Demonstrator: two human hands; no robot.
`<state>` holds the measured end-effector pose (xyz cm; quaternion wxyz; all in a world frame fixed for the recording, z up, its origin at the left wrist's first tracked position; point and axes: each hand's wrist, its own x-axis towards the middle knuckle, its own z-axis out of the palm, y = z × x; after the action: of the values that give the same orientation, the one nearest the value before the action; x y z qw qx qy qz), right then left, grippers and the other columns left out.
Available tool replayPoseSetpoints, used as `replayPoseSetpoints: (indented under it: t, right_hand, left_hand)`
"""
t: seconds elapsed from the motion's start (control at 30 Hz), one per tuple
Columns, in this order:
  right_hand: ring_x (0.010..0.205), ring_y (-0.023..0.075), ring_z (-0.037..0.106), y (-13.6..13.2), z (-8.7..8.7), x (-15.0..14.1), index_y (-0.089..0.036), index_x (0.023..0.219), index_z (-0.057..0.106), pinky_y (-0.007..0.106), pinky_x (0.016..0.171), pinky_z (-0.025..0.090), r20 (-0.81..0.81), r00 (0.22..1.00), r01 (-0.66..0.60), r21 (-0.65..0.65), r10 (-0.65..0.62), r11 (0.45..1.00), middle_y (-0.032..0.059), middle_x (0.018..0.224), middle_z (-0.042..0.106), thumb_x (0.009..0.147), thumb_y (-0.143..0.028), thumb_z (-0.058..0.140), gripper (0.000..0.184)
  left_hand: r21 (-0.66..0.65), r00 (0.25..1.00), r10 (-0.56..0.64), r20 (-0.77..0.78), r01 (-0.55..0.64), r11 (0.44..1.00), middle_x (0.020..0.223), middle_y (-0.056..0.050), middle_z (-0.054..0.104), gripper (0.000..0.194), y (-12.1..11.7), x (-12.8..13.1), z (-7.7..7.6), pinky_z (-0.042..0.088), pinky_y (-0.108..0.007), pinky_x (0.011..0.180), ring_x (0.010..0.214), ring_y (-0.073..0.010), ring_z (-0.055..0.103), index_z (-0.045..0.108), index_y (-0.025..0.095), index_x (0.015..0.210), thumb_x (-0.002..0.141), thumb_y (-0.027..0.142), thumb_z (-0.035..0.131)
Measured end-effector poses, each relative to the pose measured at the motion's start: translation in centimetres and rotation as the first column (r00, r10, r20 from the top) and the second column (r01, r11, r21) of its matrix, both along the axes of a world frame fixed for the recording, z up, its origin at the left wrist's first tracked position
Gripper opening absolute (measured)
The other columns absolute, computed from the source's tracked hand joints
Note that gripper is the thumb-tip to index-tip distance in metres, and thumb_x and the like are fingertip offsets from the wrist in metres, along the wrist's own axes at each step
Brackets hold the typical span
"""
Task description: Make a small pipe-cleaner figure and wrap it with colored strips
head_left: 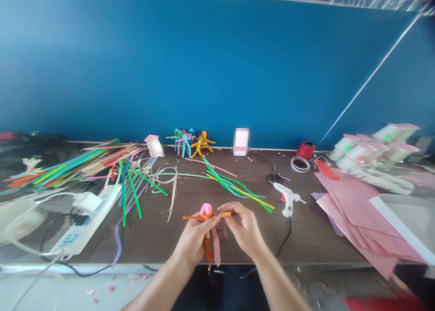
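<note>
Near the front edge of the table, my left hand (193, 239) is closed around a small pipe-cleaner figure (206, 210). The figure has a pink and orange round head, an orange strand out to each side, and orange and pink legs hanging below. My right hand (243, 227) pinches the orange pipe-cleaner arm (225, 214) on the figure's right side, thumb and forefinger together. My fingers hide the middle of the figure. Beyond my hands lie loose green and yellow pipe cleaners (234, 184).
Finished-looking pipe-cleaner figures (203, 143) stand by the blue wall. At right are a white glue gun (288, 198), black scissors (273, 174), pink sheets (356, 211) and a red thread spool (305, 150). Left are a pipe-cleaner pile (84, 164) and a power strip (86, 225).
</note>
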<state>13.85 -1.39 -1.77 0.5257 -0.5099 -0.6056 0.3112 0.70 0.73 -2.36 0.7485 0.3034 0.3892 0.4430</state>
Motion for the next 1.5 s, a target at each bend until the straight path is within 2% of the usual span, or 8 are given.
replayPoseSetpoints:
  t: [0.27, 0.43, 0.7, 0.8, 0.9, 1.07, 1.2, 1.5]
  right_hand:
    - [0.047, 0.0101, 0.047, -0.7, 0.0, -1.5, -0.018, 0.061, 0.051, 0.021, 0.047, 0.037, -0.376, 0.926, -0.102, -0.331, -0.031, 0.938, -0.0044, 0.051, 0.049, 0.075, -0.033, 0.053, 0.021]
    - [0.045, 0.0107, 0.051, -1.3, 0.1, -2.2, -0.017, 0.071, 0.053, 0.022, 0.048, 0.041, -0.644, 0.765, -0.338, -0.384, 0.013, 0.859, -0.0032, 0.052, 0.053, 0.075, -0.037, 0.054, 0.020]
    - [0.044, 0.0110, 0.052, -2.0, -0.1, -1.5, -0.015, 0.073, 0.054, 0.022, 0.044, 0.040, -0.667, 0.745, -0.406, -0.446, 0.007, 0.797, -0.0001, 0.055, 0.058, 0.074, -0.032, 0.050, 0.017]
    - [0.048, 0.0121, 0.053, -2.3, -0.3, -1.3, -0.016, 0.081, 0.056, 0.023, 0.049, 0.041, -0.483, 0.874, -0.276, -0.410, 0.049, 0.869, -0.0015, 0.054, 0.056, 0.077, -0.028, 0.049, 0.014]
    - [0.057, 0.0142, 0.053, -2.7, -0.4, -1.1, -0.018, 0.082, 0.057, 0.027, 0.058, 0.042, -0.008, 1.000, 0.020, -0.205, -0.022, 0.979, -0.0009, 0.061, 0.055, 0.076, -0.020, 0.051, 0.009]
    - [0.078, 0.0204, 0.050, -2.8, 0.1, -0.6, -0.019, 0.100, 0.055, 0.034, 0.070, 0.041, 0.520, 0.823, 0.125, 0.228, -0.229, 0.966, 0.0059, 0.083, 0.055, 0.078, -0.013, 0.050, 0.023]
    - [0.075, 0.0197, 0.049, -2.5, 0.2, -0.7, -0.019, 0.091, 0.057, 0.034, 0.068, 0.041, 0.620, 0.750, 0.080, 0.262, -0.231, 0.962, 0.0051, 0.080, 0.053, 0.080, -0.017, 0.052, 0.012]
    - [0.075, 0.0195, 0.050, -2.2, 0.3, -0.4, -0.017, 0.092, 0.057, 0.035, 0.070, 0.041, 0.592, 0.767, 0.078, 0.295, -0.247, 0.952, 0.0058, 0.081, 0.055, 0.080, -0.017, 0.052, 0.013]
  left_hand:
    - [0.262, 0.966, 0.013, -0.260, 0.057, 0.963, 0.041, 0.003, 0.051, 0.026, -0.4, 0.2, -0.5, 0.027, -0.019, 0.023, 0.024, -0.0120, 0.045, 0.056, 0.015, 0.072, 0.068, 0.039, 0.063]
    - [0.372, 0.922, 0.202, -0.331, -0.069, 0.926, 0.055, 0.000, 0.060, 0.018, -0.3, 0.5, -0.8, 0.043, -0.018, 0.039, 0.043, -0.0107, 0.054, 0.062, 0.014, 0.070, 0.063, 0.030, 0.068]
    - [0.334, 0.900, 0.177, -0.398, -0.037, 0.942, 0.047, 0.002, 0.054, 0.023, -0.2, 0.4, -0.8, 0.031, -0.016, 0.029, 0.031, -0.0062, 0.041, 0.062, 0.013, 0.073, 0.067, 0.035, 0.065]
    - [0.286, 0.927, 0.147, -0.347, -0.044, 0.957, 0.049, 0.003, 0.054, 0.021, 0.2, 0.1, -0.7, 0.034, -0.016, 0.032, 0.033, -0.0066, 0.044, 0.059, 0.014, 0.067, 0.067, 0.034, 0.065]
    - [0.241, 0.957, 0.126, -0.262, -0.062, 0.969, 0.057, 0.000, 0.058, 0.019, 0.5, 0.1, -0.9, 0.040, -0.017, 0.043, 0.046, -0.0083, 0.052, 0.059, 0.013, 0.066, 0.065, 0.029, 0.068]
    - [0.166, 0.987, 0.073, -0.142, -0.049, 0.985, 0.055, 0.001, 0.057, 0.020, 0.4, 0.4, -1.4, 0.039, -0.016, 0.048, 0.050, -0.0075, 0.050, 0.059, 0.011, 0.062, 0.062, 0.028, 0.071]
    - [0.140, 0.992, 0.067, -0.109, -0.051, 0.989, 0.053, 0.001, 0.055, 0.021, 0.3, 0.4, -1.3, 0.038, -0.016, 0.047, 0.049, -0.0075, 0.049, 0.059, 0.011, 0.062, 0.061, 0.028, 0.072]
    - [0.184, 0.969, 0.020, -0.248, 0.027, 0.982, 0.048, 0.004, 0.051, 0.024, 0.1, 0.3, -0.6, 0.030, -0.015, 0.030, 0.032, -0.0068, 0.046, 0.053, 0.013, 0.060, 0.062, 0.032, 0.068]
